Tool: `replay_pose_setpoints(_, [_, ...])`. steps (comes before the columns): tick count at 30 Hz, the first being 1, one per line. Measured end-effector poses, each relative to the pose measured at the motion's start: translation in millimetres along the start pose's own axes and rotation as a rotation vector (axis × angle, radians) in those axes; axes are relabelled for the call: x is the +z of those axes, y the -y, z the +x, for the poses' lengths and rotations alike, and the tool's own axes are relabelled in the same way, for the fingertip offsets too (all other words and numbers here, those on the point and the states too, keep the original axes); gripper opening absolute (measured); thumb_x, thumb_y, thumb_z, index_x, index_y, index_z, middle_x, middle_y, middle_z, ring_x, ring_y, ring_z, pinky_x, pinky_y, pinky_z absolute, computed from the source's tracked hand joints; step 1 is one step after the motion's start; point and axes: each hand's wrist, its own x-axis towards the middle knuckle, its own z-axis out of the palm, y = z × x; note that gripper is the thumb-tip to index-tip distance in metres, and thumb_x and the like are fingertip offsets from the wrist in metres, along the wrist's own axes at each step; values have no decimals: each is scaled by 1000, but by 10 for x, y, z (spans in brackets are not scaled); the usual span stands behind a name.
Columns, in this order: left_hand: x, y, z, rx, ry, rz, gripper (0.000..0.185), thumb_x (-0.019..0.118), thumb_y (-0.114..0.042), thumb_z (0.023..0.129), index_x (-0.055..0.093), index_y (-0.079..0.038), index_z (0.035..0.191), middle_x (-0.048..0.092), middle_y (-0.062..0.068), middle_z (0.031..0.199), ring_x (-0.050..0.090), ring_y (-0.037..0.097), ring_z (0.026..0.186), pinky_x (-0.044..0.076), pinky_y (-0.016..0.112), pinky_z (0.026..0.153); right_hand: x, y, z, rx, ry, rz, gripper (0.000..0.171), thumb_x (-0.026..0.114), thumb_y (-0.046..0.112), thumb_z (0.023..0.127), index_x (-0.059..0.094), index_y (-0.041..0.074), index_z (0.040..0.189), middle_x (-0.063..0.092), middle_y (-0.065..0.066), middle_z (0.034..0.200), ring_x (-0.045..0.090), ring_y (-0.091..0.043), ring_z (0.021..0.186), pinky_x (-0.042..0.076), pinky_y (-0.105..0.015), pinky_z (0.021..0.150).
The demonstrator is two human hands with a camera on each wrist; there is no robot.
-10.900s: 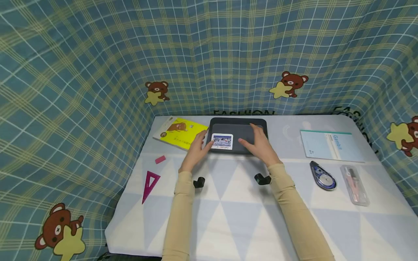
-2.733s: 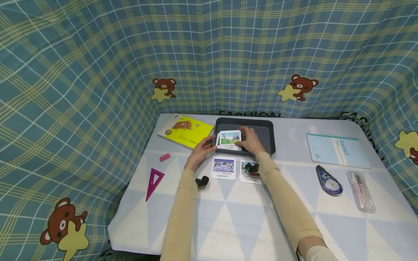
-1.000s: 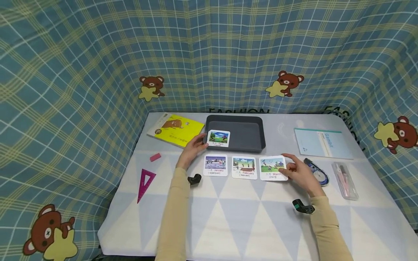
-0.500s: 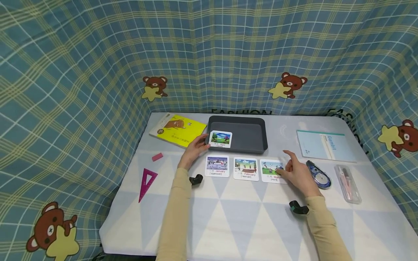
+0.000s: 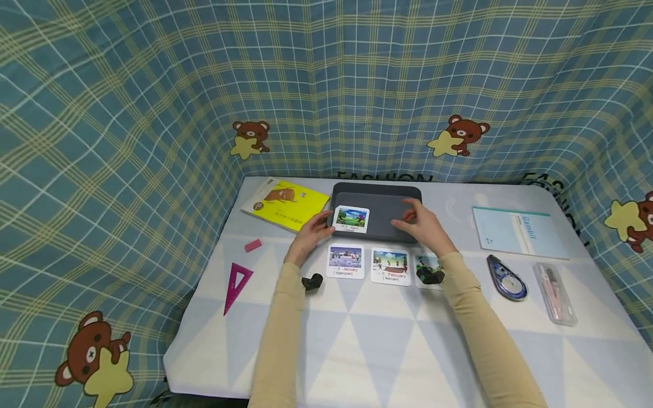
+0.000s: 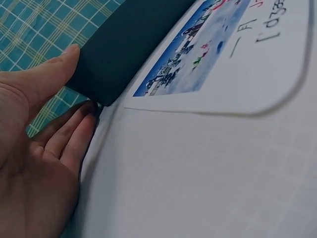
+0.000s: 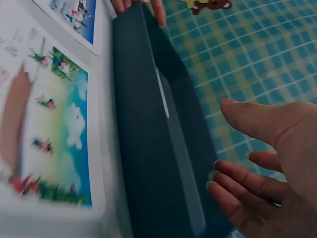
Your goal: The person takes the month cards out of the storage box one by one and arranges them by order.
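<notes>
Apparently between pick-ups: right hand [image 5: 425, 228], holding nothing, hovers over tray [image 5: 384, 208]; left hand [image 5: 308, 237] rests unclenched against its end; lifting April card [image 5: 351, 219] calls for an edge pinch.

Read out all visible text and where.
"一月 January": white snow-scene card
"二月 February": white card, row's middle
"April", its Chinese blurred: white April card in dark-gray tray
"Gambit": light-blue notebook
"FASHION", "FA…", partly hidden: blue plaid curtain
Unclear: phonetics, yellow book print
Covered: right-hand white card caption

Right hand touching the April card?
Apart. The head view shows bare tray between the right hand and April card.
</notes>
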Motion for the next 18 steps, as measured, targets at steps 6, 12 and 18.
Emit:
replay_pose_setpoints(6, [-4,6,-19,-8,-22,-6,55,77,-22,93,58,-31,143,49,0,152,45,22,141,36,41,118,414,87,478,37,115,-11,78,71,37,96,33,3,156,58,-20,122,59,-35,105,52,-50,86])
replay_pose_setpoints(12, [14,-10,-16,-8,2,0,57,77,-22,94,56,-30,146,48,-1,153,44,22,142,36,41,119,758,172,649,58,119,-81,85,80,37,89,38,1,153,49,-21,122,53,-34,102,50,-49,84])
replay_pose_setpoints(18, [3,-7,1,-8,12,1,57,77,-21,93,56,-29,146,46,1,155,42,24,143,34,43,120,877,215,670,101,44,-112,86,84,36,85,41,4,152,44,-22,127,49,-36,110,48,-53,91])
